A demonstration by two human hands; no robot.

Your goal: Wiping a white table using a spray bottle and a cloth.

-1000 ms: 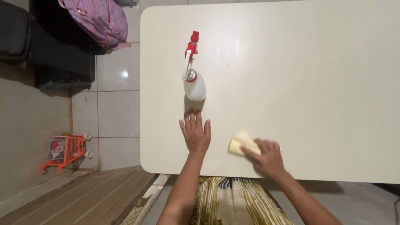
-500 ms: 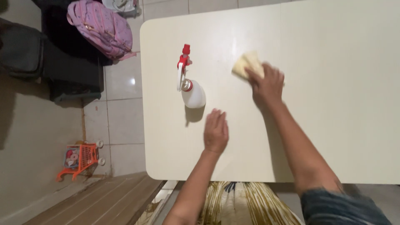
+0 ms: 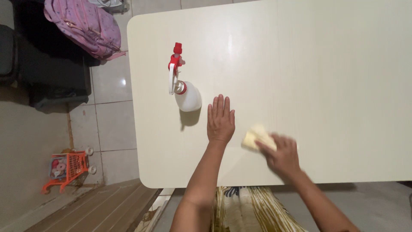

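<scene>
The left hand (image 3: 221, 121) lies flat and open on the table (image 3: 326, 77), near the spray bottle (image 3: 184, 88). The blurred right hand (image 3: 281, 155) presses a yellow sponge (image 3: 254, 138), fingers over it.

Two hands on a cream table, seen from above

I see the left hand (image 3: 221, 120) lying flat, fingers together, on the cream table (image 3: 326, 64); the right hand (image 3: 281, 157), blurred, presses on a pale yellow sponge (image 3: 253, 138) just beside it, near the table's front edge; a white spray bottle (image 3: 185, 92) with a red trigger head stands close to the left hand, apart from it; on the tiled floor I make out a pink backpack (image 3: 86, 25) and an orange toy cart (image 3: 66, 169).
</scene>
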